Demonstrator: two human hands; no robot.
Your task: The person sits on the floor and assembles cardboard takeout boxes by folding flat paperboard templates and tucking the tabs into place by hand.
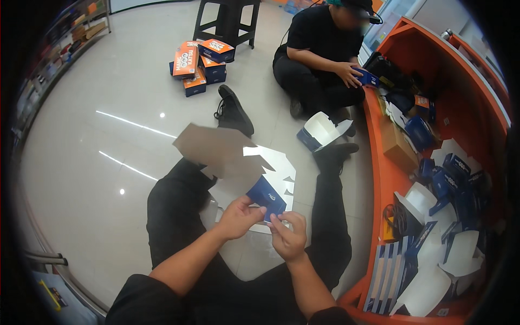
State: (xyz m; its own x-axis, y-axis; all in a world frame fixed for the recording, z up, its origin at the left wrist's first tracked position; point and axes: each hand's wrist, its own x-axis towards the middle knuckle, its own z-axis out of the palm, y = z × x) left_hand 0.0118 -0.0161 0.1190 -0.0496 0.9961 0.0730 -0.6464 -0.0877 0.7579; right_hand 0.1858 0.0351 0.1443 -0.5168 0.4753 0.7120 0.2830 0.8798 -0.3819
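Left hand (238, 219) and right hand (288, 236) both pinch the near end of a blue carton panel (265, 194), which extends just ahead of them (neither hand nearer), long axis slanting away leftward, between spread legs (331, 216).

Floor (70, 168) (glossy) bears piled boxes (187, 60).

A blurred, greyish-brown flat cardboard sheet (222, 149) partly hides the flat white cardboard sheet (281, 162) beneath. The left hand (240, 218) partly covers the dark-blue cardboard panel (264, 193), whose white marking is too small to read. The upper edge cuts off the black plastic stool (226, 24).
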